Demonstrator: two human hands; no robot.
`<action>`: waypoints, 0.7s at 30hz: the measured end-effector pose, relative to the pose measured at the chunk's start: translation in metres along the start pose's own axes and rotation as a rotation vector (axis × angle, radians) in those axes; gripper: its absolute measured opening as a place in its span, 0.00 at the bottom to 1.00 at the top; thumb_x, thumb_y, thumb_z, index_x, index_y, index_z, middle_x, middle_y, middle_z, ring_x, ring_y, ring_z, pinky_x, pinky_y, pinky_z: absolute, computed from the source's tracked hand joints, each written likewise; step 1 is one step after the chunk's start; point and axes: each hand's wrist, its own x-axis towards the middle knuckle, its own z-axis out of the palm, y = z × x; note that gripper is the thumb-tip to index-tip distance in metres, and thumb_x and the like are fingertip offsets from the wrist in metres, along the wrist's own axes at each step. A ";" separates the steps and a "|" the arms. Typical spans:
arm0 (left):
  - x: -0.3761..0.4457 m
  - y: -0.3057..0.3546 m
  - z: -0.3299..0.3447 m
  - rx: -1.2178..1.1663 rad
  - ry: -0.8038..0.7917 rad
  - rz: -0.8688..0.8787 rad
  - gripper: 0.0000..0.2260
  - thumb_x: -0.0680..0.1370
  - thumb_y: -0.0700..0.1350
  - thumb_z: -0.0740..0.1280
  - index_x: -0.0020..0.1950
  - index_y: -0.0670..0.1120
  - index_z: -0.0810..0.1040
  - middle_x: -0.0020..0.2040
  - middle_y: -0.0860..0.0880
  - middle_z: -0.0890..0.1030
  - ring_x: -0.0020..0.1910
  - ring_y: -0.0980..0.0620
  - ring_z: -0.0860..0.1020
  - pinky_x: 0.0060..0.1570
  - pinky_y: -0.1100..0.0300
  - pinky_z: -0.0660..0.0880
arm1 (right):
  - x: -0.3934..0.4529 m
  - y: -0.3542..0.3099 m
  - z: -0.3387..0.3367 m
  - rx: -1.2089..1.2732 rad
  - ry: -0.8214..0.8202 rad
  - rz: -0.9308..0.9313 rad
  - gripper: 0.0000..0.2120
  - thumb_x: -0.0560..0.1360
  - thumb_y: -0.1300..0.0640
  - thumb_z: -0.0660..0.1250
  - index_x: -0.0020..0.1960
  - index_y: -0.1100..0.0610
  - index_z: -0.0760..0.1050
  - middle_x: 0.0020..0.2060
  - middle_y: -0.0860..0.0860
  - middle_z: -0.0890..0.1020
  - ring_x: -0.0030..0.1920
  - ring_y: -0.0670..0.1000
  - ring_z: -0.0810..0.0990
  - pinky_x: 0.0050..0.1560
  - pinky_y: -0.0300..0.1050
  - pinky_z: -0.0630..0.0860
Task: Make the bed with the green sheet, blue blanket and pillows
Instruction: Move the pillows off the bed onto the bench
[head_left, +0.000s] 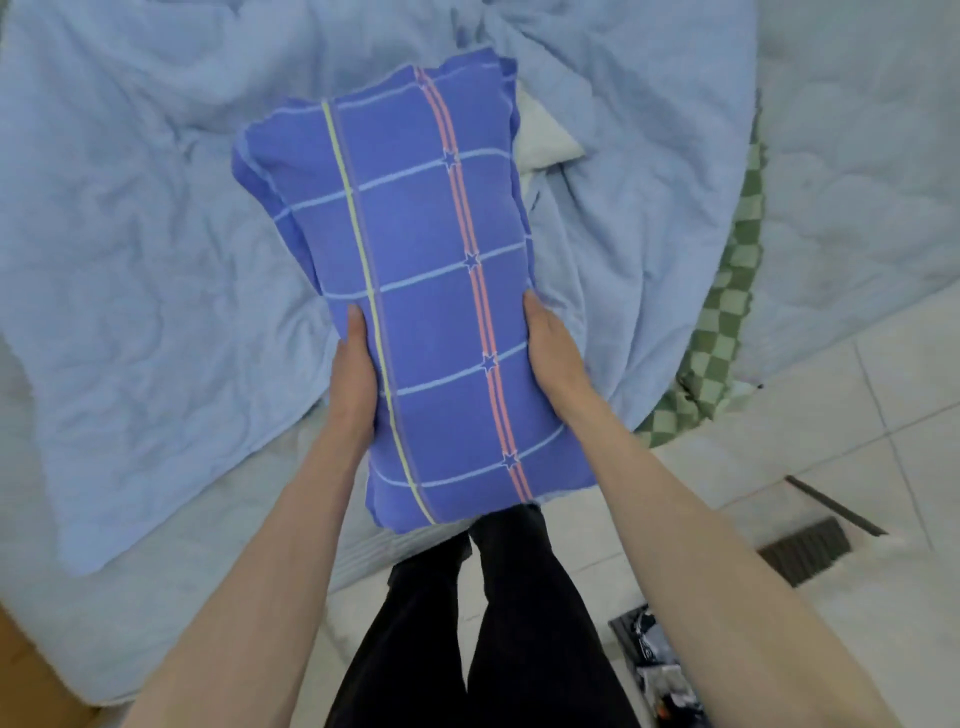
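A violet-blue pillow (426, 291) with pale grid lines, a yellow stripe and pink star stripes is held up in front of me, lengthwise. My left hand (356, 374) grips its left side, thumb on top. My right hand (553, 358) grips its right side, fingers hidden underneath. Below it lies the crumpled light blue blanket (156, 234) spread over the bed. A strip of the green checked sheet (727, 332) shows along the bed's right edge. A white pillow corner (545, 140) peeks out behind the held pillow.
A white tiled floor (779, 493) lies to the right with a dark floor vent (805, 551). A dark patterned item (654, 665) sits on the floor by my legs. The bare mattress edge (208, 571) shows at lower left.
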 end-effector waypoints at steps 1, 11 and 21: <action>-0.019 0.001 0.000 0.056 -0.031 0.029 0.42 0.70 0.80 0.59 0.74 0.54 0.74 0.70 0.53 0.79 0.70 0.51 0.76 0.75 0.46 0.67 | -0.023 0.006 -0.011 0.021 0.030 0.030 0.40 0.73 0.25 0.47 0.75 0.47 0.68 0.72 0.46 0.73 0.72 0.50 0.70 0.69 0.45 0.63; -0.171 -0.016 0.049 0.372 -0.341 0.206 0.41 0.74 0.76 0.57 0.79 0.53 0.67 0.75 0.55 0.73 0.74 0.53 0.71 0.77 0.45 0.64 | -0.218 0.091 -0.091 0.360 0.370 0.102 0.28 0.80 0.34 0.51 0.71 0.49 0.73 0.69 0.47 0.76 0.68 0.49 0.74 0.65 0.46 0.68; -0.325 -0.132 0.193 0.819 -0.756 0.319 0.36 0.80 0.71 0.52 0.78 0.47 0.69 0.75 0.48 0.73 0.75 0.47 0.71 0.76 0.44 0.64 | -0.399 0.269 -0.167 0.736 0.792 0.269 0.29 0.80 0.34 0.52 0.71 0.49 0.73 0.68 0.47 0.77 0.67 0.49 0.75 0.71 0.52 0.68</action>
